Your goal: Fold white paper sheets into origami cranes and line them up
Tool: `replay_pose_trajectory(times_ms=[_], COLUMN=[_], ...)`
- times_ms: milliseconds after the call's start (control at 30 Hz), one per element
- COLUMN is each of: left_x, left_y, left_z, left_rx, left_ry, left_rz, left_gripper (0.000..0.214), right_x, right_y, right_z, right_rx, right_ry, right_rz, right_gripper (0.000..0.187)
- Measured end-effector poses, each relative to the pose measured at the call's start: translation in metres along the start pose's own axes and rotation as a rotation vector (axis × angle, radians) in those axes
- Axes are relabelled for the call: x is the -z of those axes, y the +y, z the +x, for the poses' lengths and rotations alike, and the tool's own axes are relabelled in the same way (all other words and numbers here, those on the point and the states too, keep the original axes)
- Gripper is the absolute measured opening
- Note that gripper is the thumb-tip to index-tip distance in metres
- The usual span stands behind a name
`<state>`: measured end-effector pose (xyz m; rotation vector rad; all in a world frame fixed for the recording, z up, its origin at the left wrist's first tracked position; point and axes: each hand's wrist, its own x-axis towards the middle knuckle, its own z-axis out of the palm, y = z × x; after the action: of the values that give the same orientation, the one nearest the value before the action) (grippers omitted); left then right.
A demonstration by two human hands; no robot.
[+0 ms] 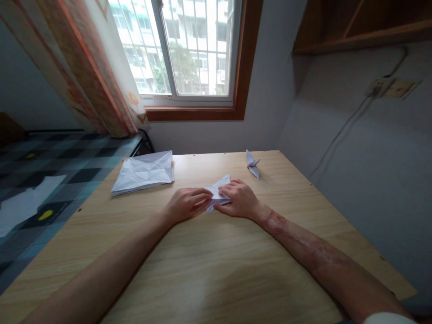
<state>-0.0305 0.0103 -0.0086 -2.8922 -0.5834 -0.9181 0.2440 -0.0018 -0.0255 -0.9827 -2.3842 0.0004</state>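
The folded paper (223, 181) is on the table (189, 261), between the two hands, in front of the person. The left hand (191, 202) grasps its left side with the fingers brought together, perhaps so that the sheet does not slip. The right hand (241, 198) grasps the right part, its fingertips on top and its thumb at the near edge; this seems to be for keeping the layers flat and in line. How hard each hand presses, I cannot tell. Beyond the right hand, well apart from it, stands a small folded paper figure (252, 165) with pointed ends, probably put there to be out of the way of the hands. At the far left of the table lies a stack of creased sheets (145, 171), which leaves the middle for the hands. Further left, some white paper (30, 200) rests on the checked bed (84, 148). Behind the table is the window (199, 54), which gives light to this place.
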Motion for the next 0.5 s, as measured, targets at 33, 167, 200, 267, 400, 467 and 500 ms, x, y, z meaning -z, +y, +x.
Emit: replay_pose_trajectory(times_ms=[33,167,200,267,400,467,500], left_x=[0.000,-0.001,0.000,0.001,0.000,-0.001,-0.002], left_y=[0.001,0.004,0.004,0.006,0.013,0.017,0.018], left_z=[0.001,0.002,0.002,0.000,0.002,0.006,0.008], left_rx=[-0.006,0.000,0.007,0.013,-0.071,-0.111,-0.116], left_ry=[0.026,0.139,0.175,0.226,0.099,-0.017,-0.071], left_rz=[0.006,0.062,0.092,0.155,0.154,0.075,0.031], left_gripper=[0.014,0.006,0.005,0.014,0.013,0.015,0.024], right_x=[-0.001,-0.004,-0.005,-0.006,-0.007,-0.006,-0.007], right_y=[-0.001,0.000,0.002,0.004,0.008,0.010,0.011], right_z=[0.000,0.000,0.000,0.000,0.000,0.000,0.000], right_rx=[-0.005,-0.041,-0.055,-0.098,-0.221,-0.259,-0.271], right_ry=[0.001,0.021,0.032,0.058,0.109,0.140,0.162], right_rz=[-0.001,0.013,0.021,0.047,0.151,0.223,0.263], right_gripper=[0.035,0.019,0.015,0.017,0.036,0.044,0.046])
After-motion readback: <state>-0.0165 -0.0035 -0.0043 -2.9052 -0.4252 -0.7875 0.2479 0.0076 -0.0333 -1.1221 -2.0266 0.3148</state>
